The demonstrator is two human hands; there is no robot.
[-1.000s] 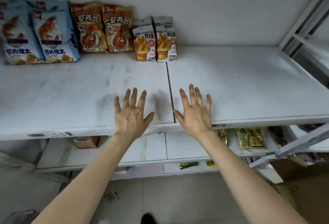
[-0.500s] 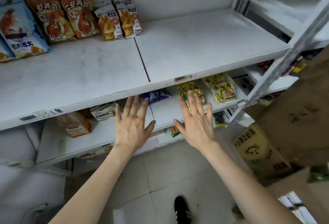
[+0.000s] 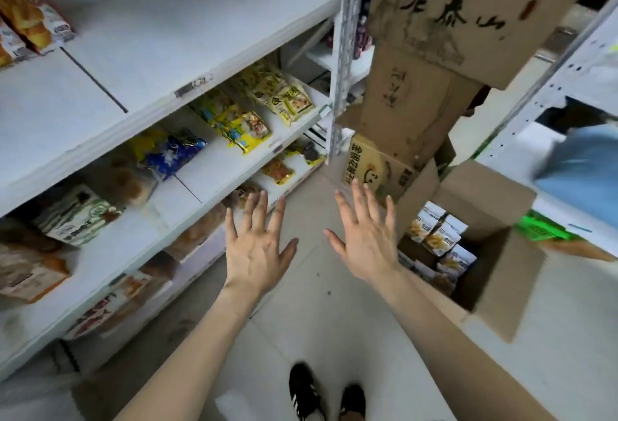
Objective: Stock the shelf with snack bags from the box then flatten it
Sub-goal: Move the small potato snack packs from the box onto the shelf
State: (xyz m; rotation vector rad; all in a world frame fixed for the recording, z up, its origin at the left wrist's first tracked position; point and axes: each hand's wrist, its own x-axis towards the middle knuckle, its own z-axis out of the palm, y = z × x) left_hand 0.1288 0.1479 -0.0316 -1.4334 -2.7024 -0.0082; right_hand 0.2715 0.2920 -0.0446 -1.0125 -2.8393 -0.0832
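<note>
An open cardboard box (image 3: 501, 273) stands on the floor at the right, with several small snack bags (image 3: 436, 236) inside. My left hand (image 3: 255, 246) and my right hand (image 3: 366, 238) hover over the floor with fingers spread, holding nothing. My right hand is just left of the box. The wide white upper shelf (image 3: 160, 39) stretches across the left, with a few orange snack bags (image 3: 28, 24) at its far left end.
Lower shelves (image 3: 214, 166) at the left hold yellow, blue and brown packets. A stack of cardboard boxes (image 3: 428, 52) rises behind the open box. A second white rack (image 3: 568, 93) stands at the right. My feet in black shoes (image 3: 307, 394) are on the tiled floor.
The view has swung right and down from the upper shelf toward the floor. The open box with bags has come into sight. Both hands stay spread and hold nothing.
</note>
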